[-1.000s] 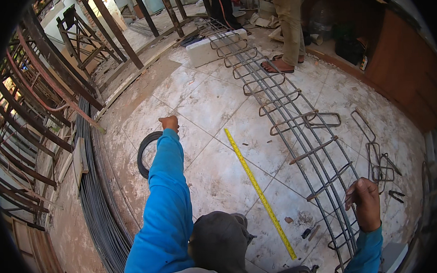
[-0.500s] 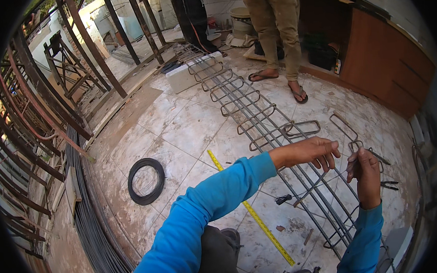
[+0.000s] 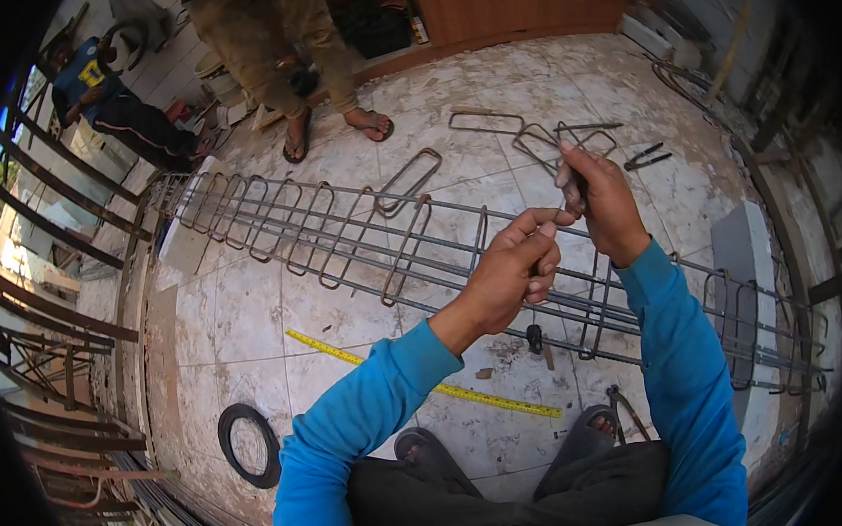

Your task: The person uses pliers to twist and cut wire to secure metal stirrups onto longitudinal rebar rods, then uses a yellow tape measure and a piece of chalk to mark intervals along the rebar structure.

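Observation:
Above a long rebar cage (image 3: 411,254) of several steel bars and bent stirrups, my two hands meet. My left hand (image 3: 512,272) is closed, thumb and forefinger pinched on what looks like a thin dark wire. The raised right hand (image 3: 608,201) has its fingers pressed together around the same wire; most of it is hidden by the fingers. Loose rectangular stirrups (image 3: 539,144) lie on the floor beyond my hands, and another stirrup (image 3: 407,183) leans on the cage's far side. Below my left hand is a small dark bundle (image 3: 535,339).
A yellow measuring tape (image 3: 495,402) stretches across the tiles before my feet. A black wire coil (image 3: 227,443) lies at the left, pliers (image 3: 646,157) at the far right. Pale blocks (image 3: 741,284) sit under the cage's ends. One person (image 3: 325,68) stands beyond; another person (image 3: 112,98) is farther left.
My view has swung right, so the cage now runs across it. My left hand has come up to my right hand, and its fingers have closed into a pinch.

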Available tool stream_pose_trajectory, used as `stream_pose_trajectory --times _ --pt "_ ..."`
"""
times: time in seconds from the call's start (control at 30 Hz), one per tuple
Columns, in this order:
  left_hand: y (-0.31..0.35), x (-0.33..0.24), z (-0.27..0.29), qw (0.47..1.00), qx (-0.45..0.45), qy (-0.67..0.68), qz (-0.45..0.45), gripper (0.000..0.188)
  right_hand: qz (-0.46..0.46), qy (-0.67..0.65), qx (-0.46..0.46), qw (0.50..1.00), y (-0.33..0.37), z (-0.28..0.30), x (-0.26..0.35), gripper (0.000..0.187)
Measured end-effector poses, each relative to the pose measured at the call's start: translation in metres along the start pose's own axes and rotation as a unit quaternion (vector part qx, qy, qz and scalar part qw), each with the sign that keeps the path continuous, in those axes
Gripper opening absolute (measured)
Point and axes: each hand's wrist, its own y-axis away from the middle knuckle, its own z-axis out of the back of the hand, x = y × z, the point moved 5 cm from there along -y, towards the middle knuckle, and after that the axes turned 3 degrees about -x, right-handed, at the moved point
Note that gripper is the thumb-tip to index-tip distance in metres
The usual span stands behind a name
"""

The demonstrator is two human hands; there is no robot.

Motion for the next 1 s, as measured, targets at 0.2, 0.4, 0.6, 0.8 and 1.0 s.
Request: stream_pose_trajectory --times 0.2,0.4,0.6,0.8,1.0 --pt "0.003 0.049 0.016 0.990 -0.028 -0.139 0.022 0.028 -0.055 0.090 0.077 0.991 -0.021 0.034 -0.045 0.047" --pt "-0.014 0.112 0.025 0.966 -0.138 -0.131 0.176 0.034 -0.073 0.487 0.003 0.871 -0.041 0.146 -0.127 0.050" --pt "-0.042 0.146 0.047 0.945 -0.172 -0.178 0.214 0.034 -0.063 0.465 0.047 0.882 -0.038 0.214 -0.178 0.041" --pt "-0.069 0.160 0.059 0.943 -0.152 -0.196 0.223 0.037 -0.064 0.359 0.064 0.929 -0.027 0.204 -0.180 0.035" --pt "-0.102 0.169 0.056 0.938 -0.170 -0.218 0.208 0.036 -0.137 0.345 0.083 0.925 -0.037 0.207 -0.178 0.041"
